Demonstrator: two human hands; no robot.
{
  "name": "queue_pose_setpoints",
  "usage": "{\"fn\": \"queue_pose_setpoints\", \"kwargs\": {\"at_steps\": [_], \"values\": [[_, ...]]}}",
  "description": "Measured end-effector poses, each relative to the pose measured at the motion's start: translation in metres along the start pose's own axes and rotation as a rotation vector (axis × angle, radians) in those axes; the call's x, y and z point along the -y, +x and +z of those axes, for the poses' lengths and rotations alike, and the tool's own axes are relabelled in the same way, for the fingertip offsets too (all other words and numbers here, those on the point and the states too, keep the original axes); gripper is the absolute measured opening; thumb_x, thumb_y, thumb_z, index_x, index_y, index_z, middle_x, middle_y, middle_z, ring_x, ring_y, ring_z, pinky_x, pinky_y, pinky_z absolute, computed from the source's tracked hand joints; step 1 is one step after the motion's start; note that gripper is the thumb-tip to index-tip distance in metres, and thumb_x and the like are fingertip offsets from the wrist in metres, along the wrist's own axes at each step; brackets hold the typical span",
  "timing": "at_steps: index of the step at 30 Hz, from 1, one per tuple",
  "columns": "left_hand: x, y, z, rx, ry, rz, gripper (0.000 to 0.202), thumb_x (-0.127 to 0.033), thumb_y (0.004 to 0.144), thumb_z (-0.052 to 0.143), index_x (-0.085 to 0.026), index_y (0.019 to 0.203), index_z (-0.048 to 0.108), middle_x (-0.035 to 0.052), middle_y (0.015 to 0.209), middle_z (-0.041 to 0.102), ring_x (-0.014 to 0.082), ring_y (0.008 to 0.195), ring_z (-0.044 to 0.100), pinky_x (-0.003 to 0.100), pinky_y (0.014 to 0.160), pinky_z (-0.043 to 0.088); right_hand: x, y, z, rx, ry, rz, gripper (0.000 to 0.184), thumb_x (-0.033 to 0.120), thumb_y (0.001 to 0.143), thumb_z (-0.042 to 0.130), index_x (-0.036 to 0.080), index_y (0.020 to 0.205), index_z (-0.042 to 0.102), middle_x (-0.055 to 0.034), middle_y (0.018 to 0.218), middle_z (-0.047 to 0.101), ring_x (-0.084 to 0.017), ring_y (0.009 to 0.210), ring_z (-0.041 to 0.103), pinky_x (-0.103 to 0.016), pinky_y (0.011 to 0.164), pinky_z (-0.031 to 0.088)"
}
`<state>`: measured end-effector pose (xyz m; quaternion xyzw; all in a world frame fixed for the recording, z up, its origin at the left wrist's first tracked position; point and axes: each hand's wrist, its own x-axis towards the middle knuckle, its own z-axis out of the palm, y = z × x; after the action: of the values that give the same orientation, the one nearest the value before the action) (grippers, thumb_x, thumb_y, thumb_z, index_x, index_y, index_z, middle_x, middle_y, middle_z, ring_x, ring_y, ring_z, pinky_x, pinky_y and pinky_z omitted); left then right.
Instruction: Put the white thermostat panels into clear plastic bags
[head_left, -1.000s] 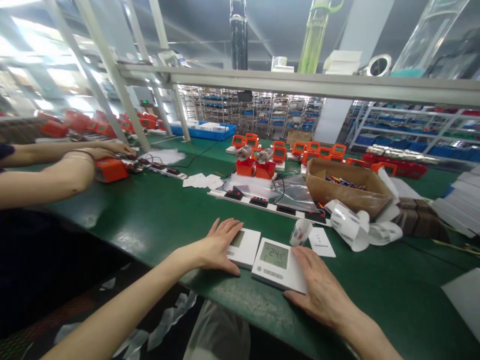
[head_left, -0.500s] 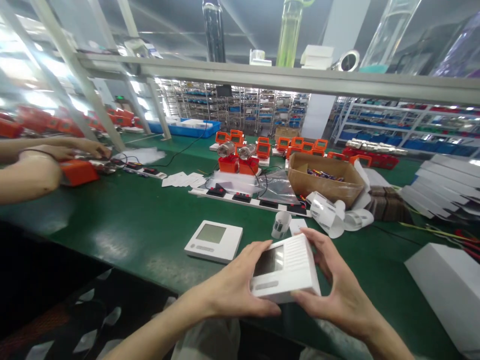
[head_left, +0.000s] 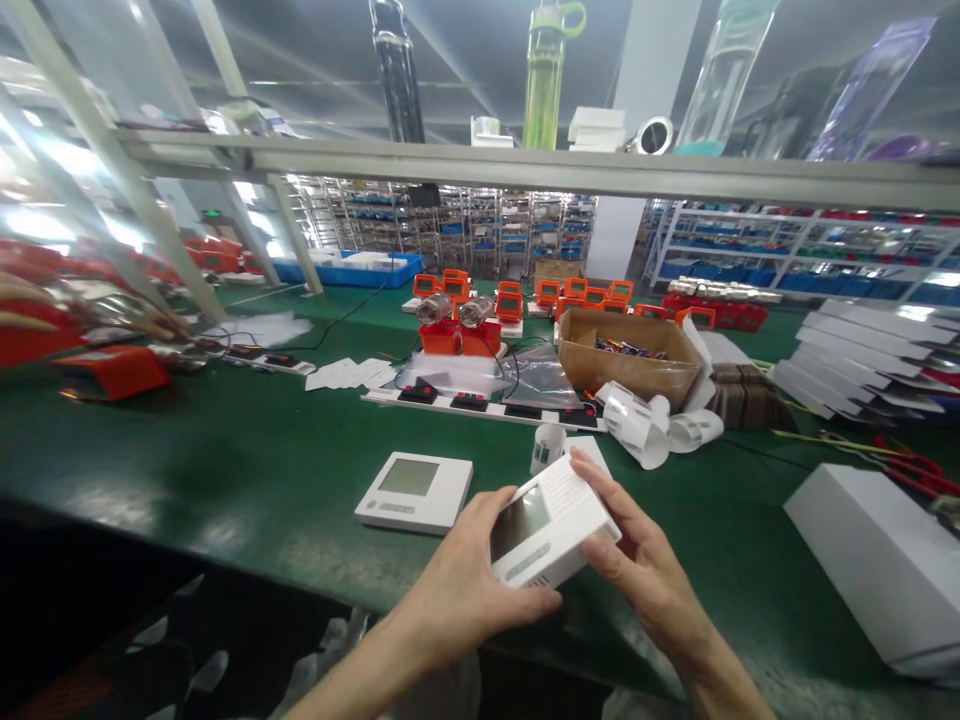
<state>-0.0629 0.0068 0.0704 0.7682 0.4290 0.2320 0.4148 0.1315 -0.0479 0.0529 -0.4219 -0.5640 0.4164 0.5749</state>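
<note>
I have the white square plastic thermostat with the grey screen [head_left: 546, 522] lifted off the green bench mat [head_left: 247, 450], near the front edge and tilted so its vented side faces up and to the right. My left hand [head_left: 469, 590] cups it from below and the left, thumb curled under the lower edge, fingers pressed against the face. My right hand [head_left: 637, 565] grips the right side, fingers spread over the vented edge and the far corner. Both hands are closed on it firmly.

A second white thermostat with a blank screen [head_left: 415, 490] lies flat on the mat just to the left, untouched. As I judge it, the held unit is mid-inspection or mid-handling, not yet set down, and the one on the mat waits its turn.

Farther off stand a small white label roll [head_left: 547, 447], a brown cardboard box [head_left: 630, 365] and orange devices [head_left: 457, 335]. At far left, a co-worker's blurred hand [head_left: 142, 320] works beside an orange unit [head_left: 112, 370].
</note>
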Motion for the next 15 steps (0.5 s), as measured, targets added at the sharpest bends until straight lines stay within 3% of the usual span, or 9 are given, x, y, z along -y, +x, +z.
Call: {"fn": "queue_pose_setpoints", "kwargs": {"at_steps": [5,7,11,13,15], "values": [[0.015,0.005,0.000,0.119,0.220,0.147,0.099,-0.036,0.051,0.084,-0.016,0.135,0.037,0.0149,0.137,0.040,0.0321,0.127,0.038,0.045,0.110,0.033,0.007,-0.017,-0.033,0.196,-0.421,0.172,0.073,0.031,0.078,0.069,0.026,0.142,0.034,-0.0075,0.154,0.023,-0.025,0.141,0.021,-0.047,0.115,0.020],[0.019,0.008,0.010,0.147,0.285,0.200,0.104,-0.035,0.048,0.086,-0.014,0.137,0.035,0.0161,0.139,0.038,0.0320,0.130,0.036,0.044,0.111,0.032,0.004,-0.024,-0.040,0.213,-0.561,0.218,0.083,0.024,0.072,0.070,0.024,0.144,0.028,-0.0085,0.152,0.027,-0.024,0.140,0.025,-0.047,0.116,0.018],[0.022,0.014,0.027,0.229,0.381,0.276,0.107,-0.042,0.051,0.085,-0.010,0.139,0.033,0.0188,0.139,0.041,0.0340,0.129,0.036,0.048,0.111,0.031,-0.013,-0.037,-0.052,0.199,-0.682,0.270,0.085,0.021,0.069,0.067,0.021,0.144,0.026,-0.0103,0.148,0.034,-0.025,0.137,0.033,-0.046,0.116,0.020],[0.024,0.018,0.021,0.296,0.408,0.336,0.107,-0.048,0.055,0.082,-0.011,0.141,0.030,0.0184,0.142,0.039,0.0335,0.133,0.033,0.049,0.113,0.028,-0.024,-0.044,-0.063,0.204,-0.704,0.301,0.086,0.025,0.070,0.067,0.021,0.144,0.024,-0.0106,0.149,0.034,-0.026,0.137,0.033,-0.047,0.116,0.020],[0.032,0.023,0.000,0.302,0.463,0.353,0.109,-0.053,0.058,0.079,-0.014,0.144,0.025,0.0170,0.148,0.032,0.0321,0.138,0.024,0.049,0.115,0.022,-0.035,-0.050,-0.078,0.202,-0.743,0.327,0.087,0.031,0.071,0.067,0.022,0.145,0.022,-0.0107,0.150,0.032,-0.029,0.137,0.031,-0.050,0.115,0.020]]}}
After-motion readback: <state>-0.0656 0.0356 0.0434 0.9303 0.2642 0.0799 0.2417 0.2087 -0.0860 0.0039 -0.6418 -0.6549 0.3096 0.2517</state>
